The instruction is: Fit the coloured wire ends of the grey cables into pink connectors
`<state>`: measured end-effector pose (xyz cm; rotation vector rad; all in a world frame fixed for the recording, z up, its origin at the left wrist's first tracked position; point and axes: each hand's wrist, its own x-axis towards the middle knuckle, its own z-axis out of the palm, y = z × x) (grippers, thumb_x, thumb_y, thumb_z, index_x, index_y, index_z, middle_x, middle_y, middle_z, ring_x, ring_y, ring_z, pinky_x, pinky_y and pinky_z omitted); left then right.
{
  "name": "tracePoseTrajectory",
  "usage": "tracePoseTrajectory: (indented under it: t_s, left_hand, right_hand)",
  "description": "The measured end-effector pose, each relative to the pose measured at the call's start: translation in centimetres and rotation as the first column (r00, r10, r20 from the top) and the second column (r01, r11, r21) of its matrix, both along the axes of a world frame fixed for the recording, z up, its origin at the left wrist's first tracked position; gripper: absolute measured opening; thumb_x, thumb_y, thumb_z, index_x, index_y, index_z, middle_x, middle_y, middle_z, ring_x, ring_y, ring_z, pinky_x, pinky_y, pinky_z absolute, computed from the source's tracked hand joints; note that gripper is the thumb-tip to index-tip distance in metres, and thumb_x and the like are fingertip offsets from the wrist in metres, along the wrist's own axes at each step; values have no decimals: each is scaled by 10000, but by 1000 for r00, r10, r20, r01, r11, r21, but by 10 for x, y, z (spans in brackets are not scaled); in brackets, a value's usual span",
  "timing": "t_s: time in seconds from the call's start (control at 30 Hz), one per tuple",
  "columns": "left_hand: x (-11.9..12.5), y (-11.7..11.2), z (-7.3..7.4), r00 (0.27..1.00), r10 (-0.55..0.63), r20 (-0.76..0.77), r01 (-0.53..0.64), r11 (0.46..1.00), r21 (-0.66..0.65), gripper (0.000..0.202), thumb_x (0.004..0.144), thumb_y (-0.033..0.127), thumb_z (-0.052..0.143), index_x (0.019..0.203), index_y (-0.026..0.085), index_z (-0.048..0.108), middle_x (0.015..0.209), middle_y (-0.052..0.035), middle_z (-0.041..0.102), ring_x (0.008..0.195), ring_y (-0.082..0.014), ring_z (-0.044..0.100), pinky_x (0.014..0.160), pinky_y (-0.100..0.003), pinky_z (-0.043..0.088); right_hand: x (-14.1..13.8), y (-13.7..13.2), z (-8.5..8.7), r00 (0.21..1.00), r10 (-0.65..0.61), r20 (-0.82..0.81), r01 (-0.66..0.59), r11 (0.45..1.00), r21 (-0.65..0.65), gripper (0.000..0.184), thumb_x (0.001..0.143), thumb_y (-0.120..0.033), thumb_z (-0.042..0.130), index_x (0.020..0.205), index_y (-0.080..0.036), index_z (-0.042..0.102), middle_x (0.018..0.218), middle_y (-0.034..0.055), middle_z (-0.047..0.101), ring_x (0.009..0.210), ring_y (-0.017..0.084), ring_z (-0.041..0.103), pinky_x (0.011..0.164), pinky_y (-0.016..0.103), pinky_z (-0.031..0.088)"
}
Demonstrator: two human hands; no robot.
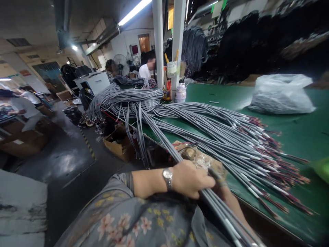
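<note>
My left hand (191, 178), with a wristwatch on the wrist, is closed over a bundle of grey cables (226, 216) that runs down across my lap. My right hand (219, 180) lies under the same bundle at the table's edge. It is mostly hidden, and its visible fingers curl round the cables. Beyond them a large pile of grey cables (205, 127) with red and dark wire ends (277, 168) is spread over the green table (295, 137). It drapes off the far left edge.
A white plastic bag (280, 94) lies at the table's back right. Two white pillars (177, 41) and a jar (180, 92) stand at the back. A cardboard box (119, 144) sits on the floor to the left. Other people (147, 68) work further off.
</note>
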<state>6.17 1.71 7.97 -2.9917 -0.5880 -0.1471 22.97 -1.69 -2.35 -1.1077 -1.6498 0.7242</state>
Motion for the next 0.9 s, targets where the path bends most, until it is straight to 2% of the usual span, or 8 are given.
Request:
tracePoseTrajectory:
  t_s: [0.13,0.3,0.43,0.57,0.63,0.67,0.77,0.9]
  left_hand:
    - [-18,-28,-25,995,-99,-10,98,992,-84,184,836,321,505,884,170,599,799,-78,651,712,-194,628,513,-297,419]
    - [-61,-44,-47,980,197,30,-172,913,-369,216,776,367,559,868,175,594,769,-50,671,688,-184,629,550,-261,419]
    - [-108,-61,-46,855,514,68,-326,636,-699,275,783,465,555,815,193,586,654,14,609,571,-126,551,518,-211,358]
    - [-136,-68,-53,695,718,41,-279,322,-905,459,723,626,593,712,169,549,573,43,517,526,-95,468,503,-196,337]
    - [-139,-62,-65,613,790,-5,-214,161,-964,553,762,700,480,634,164,528,486,35,482,467,-99,458,491,-210,358]
    - [-138,-58,-73,614,789,-6,-162,119,-980,603,771,726,432,588,159,524,469,19,486,460,-103,470,506,-220,378]
    - [-132,-43,-95,661,746,82,10,100,-995,669,721,769,457,525,137,558,497,-28,544,502,-106,486,573,-235,413]
    - [-117,-32,-111,684,729,24,7,27,-1000,611,663,734,575,575,129,592,535,-14,563,518,-100,468,560,-230,406]
  right_hand:
    - [-20,-18,-5,988,148,-44,-152,982,-113,358,736,-450,625,1024,-239,593,818,44,683,724,221,668,668,299,553]
    - [-33,-19,-1,934,358,-15,-350,905,-242,356,709,-507,633,930,-227,653,696,17,638,599,187,597,564,284,519]
    - [-46,-17,16,923,382,-52,-382,887,-260,335,801,-517,551,889,-213,661,747,62,636,710,210,598,684,334,523]
    - [-68,-11,32,845,517,-136,-529,772,-352,394,826,-540,523,987,-189,603,772,36,615,638,145,538,602,262,489]
    - [-80,-6,33,834,523,-176,-549,756,-356,403,835,-561,496,955,-187,587,733,15,592,629,132,526,599,248,476]
    - [-86,-4,32,841,510,-181,-539,764,-353,400,841,-563,485,930,-186,583,705,8,580,615,129,519,587,244,470]
    - [-96,2,28,885,437,-160,-465,820,-332,386,868,-543,449,925,-190,593,673,1,581,594,132,521,569,245,466]
    - [-99,5,26,916,372,-151,-401,873,-278,380,870,-527,465,942,-195,637,757,23,655,677,165,592,643,269,507]
